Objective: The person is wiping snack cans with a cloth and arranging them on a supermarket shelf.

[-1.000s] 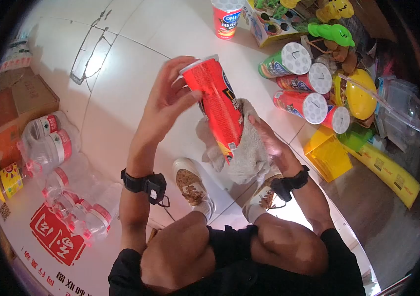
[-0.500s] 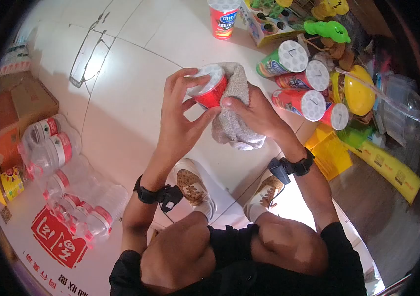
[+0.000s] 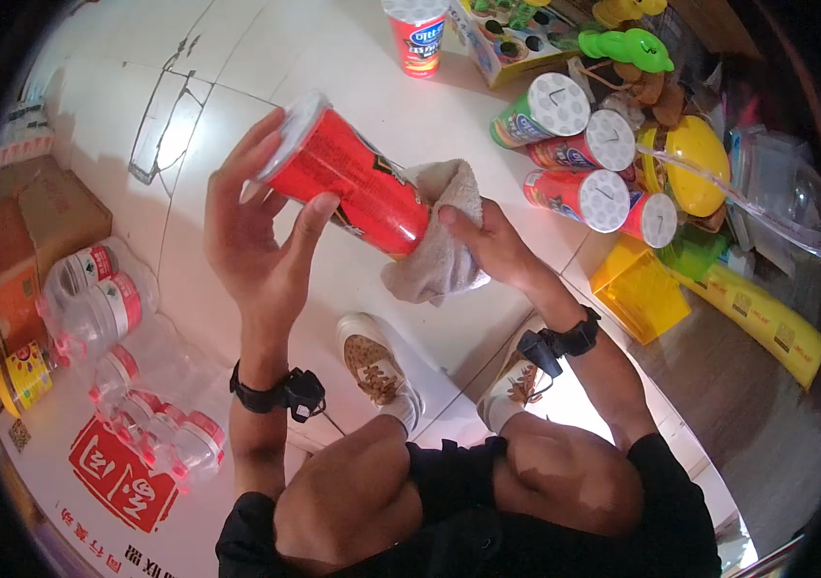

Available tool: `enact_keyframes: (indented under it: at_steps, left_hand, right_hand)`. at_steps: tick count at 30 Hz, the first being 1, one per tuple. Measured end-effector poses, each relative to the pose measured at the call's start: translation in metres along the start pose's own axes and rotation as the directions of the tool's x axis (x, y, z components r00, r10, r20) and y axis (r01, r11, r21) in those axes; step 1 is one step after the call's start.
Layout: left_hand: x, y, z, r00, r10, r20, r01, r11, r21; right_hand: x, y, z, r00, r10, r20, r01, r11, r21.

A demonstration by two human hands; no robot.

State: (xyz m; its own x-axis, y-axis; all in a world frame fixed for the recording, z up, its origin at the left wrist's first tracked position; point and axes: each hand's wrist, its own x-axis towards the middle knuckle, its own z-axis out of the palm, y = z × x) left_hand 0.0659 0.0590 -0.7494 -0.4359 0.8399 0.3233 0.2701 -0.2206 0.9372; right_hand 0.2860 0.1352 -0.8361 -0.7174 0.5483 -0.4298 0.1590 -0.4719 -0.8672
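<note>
A red chip canister (image 3: 351, 183) lies tilted between my hands, its pale lid toward the upper left. My left hand (image 3: 256, 226) grips the lid end, thumb on the red side and fingers around the lid. My right hand (image 3: 495, 241) is closed on a grey cloth (image 3: 435, 265), which wraps the lower end of the canister. My right thumb presses on the cloth; the other right fingers are mostly hidden by it.
Another red canister (image 3: 417, 43) stands upright at the top. To the right are a green canister (image 3: 526, 116), several red ones, a yellow bin (image 3: 647, 294) and a green bottle (image 3: 627, 48). Shrink-wrapped bottles (image 3: 121, 299) and a cardboard box (image 3: 59, 212) sit at left.
The canister has swung from upright to lying tilted, its side now showing. My left hand has moved left with the lid end; the cloth and right hand have shifted slightly left.
</note>
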Motion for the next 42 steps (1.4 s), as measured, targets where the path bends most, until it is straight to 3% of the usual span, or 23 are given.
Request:
enact_keyframes:
  at_steps: [2, 4, 5, 6, 8, 10, 13, 15, 20, 25, 31, 33, 34, 36, 37, 40, 42]
  left_hand:
    - [-0.001, 0.001, 0.001, 0.999, 0.054, -0.004, -0.053, 0.998, 0.044]
    - [0.001, -0.002, 0.004, 0.994, 0.111, -0.007, -0.110, 0.990, 0.085]
    - [0.004, -0.004, 0.005, 0.990, 0.137, -0.028, -0.134, 0.986, 0.101]
    - [0.007, -0.007, 0.007, 0.985, 0.165, -0.048, -0.159, 0.980, 0.118]
    - [0.019, -0.020, 0.013, 0.940, 0.332, 0.075, -0.329, 0.829, 0.453]
    - [0.032, -0.046, 0.026, 0.898, 0.409, 0.165, -0.430, 0.731, 0.529]
    - [0.039, -0.087, 0.053, 0.910, 0.373, 0.183, -0.415, 0.787, 0.456]
    - [0.045, -0.104, 0.063, 0.875, 0.362, 0.321, -0.483, 0.697, 0.531]
    - [0.049, -0.132, 0.073, 0.894, 0.340, 0.293, -0.448, 0.716, 0.535]
    - [0.051, -0.134, 0.073, 0.912, 0.320, 0.255, -0.409, 0.707, 0.576]
    - [0.051, -0.107, 0.078, 0.918, 0.336, 0.212, -0.391, 0.666, 0.636]
    - [0.046, -0.093, 0.078, 0.803, 0.554, 0.221, -0.539, 0.514, 0.667]
    - [0.037, -0.089, 0.083, 0.802, 0.555, 0.223, -0.543, 0.520, 0.659]
    - [0.018, -0.083, 0.106, 0.857, 0.305, 0.415, -0.481, 0.763, 0.432]
    - [0.015, -0.081, 0.127, 0.909, 0.202, 0.364, -0.336, 0.872, 0.356]
    - [0.018, -0.097, 0.173, 0.944, 0.135, 0.300, -0.238, 0.910, 0.341]
    - [0.027, -0.114, 0.190, 0.932, 0.081, 0.353, -0.178, 0.951, 0.253]
  right_hand:
    - [0.003, 0.016, -0.007, 1.000, 0.000, 0.017, 0.000, 1.000, -0.005]
    - [0.004, 0.027, -0.012, 0.983, -0.024, -0.183, 0.034, 0.998, 0.053]
    - [0.002, 0.030, -0.016, 0.982, -0.030, -0.188, 0.041, 0.998, 0.053]
    - [-0.004, 0.034, -0.022, 0.962, 0.045, -0.271, -0.040, 0.999, 0.026]
    - [-0.015, 0.043, -0.030, 0.929, 0.109, -0.353, -0.114, 0.993, 0.007]
    - [-0.027, 0.048, -0.034, 0.922, 0.104, -0.374, -0.082, 0.994, 0.073]
    - [-0.043, 0.051, -0.040, 0.933, 0.185, -0.308, -0.149, 0.979, 0.137]
    - [-0.053, 0.043, -0.037, 0.941, 0.212, -0.264, -0.176, 0.972, 0.154]
    - [-0.060, 0.034, -0.038, 0.942, 0.232, -0.241, -0.198, 0.968, 0.156]
    - [-0.058, 0.036, -0.040, 0.962, 0.169, -0.216, -0.121, 0.968, 0.218]
    - [-0.056, 0.037, -0.036, 0.942, 0.219, -0.254, -0.168, 0.964, 0.205]
    - [-0.057, 0.042, -0.039, 0.960, 0.180, -0.215, -0.136, 0.969, 0.207]
    - [-0.058, 0.045, -0.040, 0.976, 0.143, -0.163, -0.107, 0.972, 0.211]
    - [-0.062, 0.047, -0.045, 0.973, 0.192, -0.131, -0.167, 0.968, 0.185]
    - [-0.062, 0.047, -0.047, 0.967, 0.239, -0.090, -0.223, 0.962, 0.155]
    - [-0.069, 0.044, -0.046, 0.959, 0.243, -0.144, -0.226, 0.966, 0.127]
    - [-0.076, 0.040, -0.050, 0.956, 0.257, -0.140, -0.240, 0.963, 0.123]
